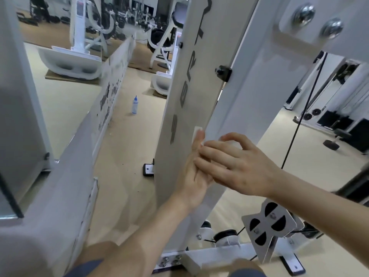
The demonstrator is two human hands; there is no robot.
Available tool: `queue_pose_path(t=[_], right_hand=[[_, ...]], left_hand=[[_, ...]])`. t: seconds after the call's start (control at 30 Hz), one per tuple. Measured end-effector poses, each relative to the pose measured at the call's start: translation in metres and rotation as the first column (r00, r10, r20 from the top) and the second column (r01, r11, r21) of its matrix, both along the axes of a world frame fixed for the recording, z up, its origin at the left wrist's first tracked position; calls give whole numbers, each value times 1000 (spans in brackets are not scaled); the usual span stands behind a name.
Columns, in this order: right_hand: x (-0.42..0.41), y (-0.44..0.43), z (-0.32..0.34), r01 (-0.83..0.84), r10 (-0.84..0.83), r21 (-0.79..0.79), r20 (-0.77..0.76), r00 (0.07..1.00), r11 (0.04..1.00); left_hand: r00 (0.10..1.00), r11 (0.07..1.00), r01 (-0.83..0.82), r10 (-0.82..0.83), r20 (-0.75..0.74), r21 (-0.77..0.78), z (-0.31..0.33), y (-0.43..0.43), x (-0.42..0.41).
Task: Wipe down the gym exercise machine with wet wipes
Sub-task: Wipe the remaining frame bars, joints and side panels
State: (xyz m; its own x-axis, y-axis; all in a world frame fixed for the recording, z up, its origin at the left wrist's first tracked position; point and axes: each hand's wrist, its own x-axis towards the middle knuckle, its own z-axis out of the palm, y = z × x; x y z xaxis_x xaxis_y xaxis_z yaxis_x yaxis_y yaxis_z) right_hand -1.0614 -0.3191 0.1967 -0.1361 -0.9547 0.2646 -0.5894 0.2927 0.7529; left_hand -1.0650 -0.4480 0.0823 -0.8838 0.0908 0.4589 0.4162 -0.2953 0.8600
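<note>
One small white wet wipe (198, 130) lies flat on the single white, grey-lettered machine panel (185, 92) under the straight, pressing fingers of the left hand (191, 176), while the right hand (237, 164) overlaps it, fingers loosely bent, grasp undeterminable.

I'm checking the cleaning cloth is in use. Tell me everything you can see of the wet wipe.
The wet wipe is a small white sheet, mostly hidden. One corner shows above the fingertips of the left hand, which presses it flat against the white lettered panel near its edge. The right hand lies across those fingers; whether it grips the wipe is unclear.
</note>
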Motion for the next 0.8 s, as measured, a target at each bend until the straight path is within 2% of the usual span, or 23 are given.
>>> queue_pose_path(t=[0.07, 0.1, 0.13, 0.2, 0.23, 0.3, 0.33, 0.37, 0.5, 0.57, 0.67, 0.73, 0.8], right_hand=[[-4, -4, -2, 30, -30, -13, -39, 999, 999], [-6, -7, -4, 52, -53, -15, -51, 997, 999], [-6, -9, -7, 72, -73, -17, -59, 996, 997], [-6, -10, -16, 123, -123, -8, -70, 990, 992], [-5, -10, -20, 147, -147, -8, -81, 986, 989], [-4, -7, -25, 177, -178, -15, -90, 980, 984], [-4, -7, -28, 184, -185, -24, -85, 979, 983], [-5, -7, -30, 184, -187, -41, -79, 979, 982], [-11, -8, -36, 137, -146, -110, -80, 986, 984], [-14, -7, -38, 115, -125, -120, -82, 989, 986], [-17, -6, -44, 101, -110, -129, -65, 992, 986], [-16, -7, -47, 110, -118, -163, -41, 992, 980], [-14, -8, -49, 99, -98, -212, 17, 995, 972]], left_hand=[[995, 983, -100, 99, -14, -155, -5, 0, 10], [987, 970, -158, 153, -44, -184, -5, 0, 15], [980, 967, -189, 176, -90, -168, -8, -2, 18], [986, 978, -146, 133, -97, -149, -4, -10, 24], [993, 990, -114, 111, -46, -84, -7, -14, 23], [990, 984, -94, 76, 123, 149, -10, -22, 25], [980, 969, -118, 79, 182, 217, -15, -24, 27], [975, 966, -139, 95, 200, 218, -17, -25, 31], [985, 985, -166, 168, 50, -43, -44, 0, 44], [965, 953, -261, 262, -17, -157, -57, 8, 40], [912, 918, -382, 392, 116, -105, -54, -5, 32], [888, 909, -407, 417, 195, -90, -46, -21, 28], [878, 875, -408, 454, 149, -262, -32, -47, 19]])
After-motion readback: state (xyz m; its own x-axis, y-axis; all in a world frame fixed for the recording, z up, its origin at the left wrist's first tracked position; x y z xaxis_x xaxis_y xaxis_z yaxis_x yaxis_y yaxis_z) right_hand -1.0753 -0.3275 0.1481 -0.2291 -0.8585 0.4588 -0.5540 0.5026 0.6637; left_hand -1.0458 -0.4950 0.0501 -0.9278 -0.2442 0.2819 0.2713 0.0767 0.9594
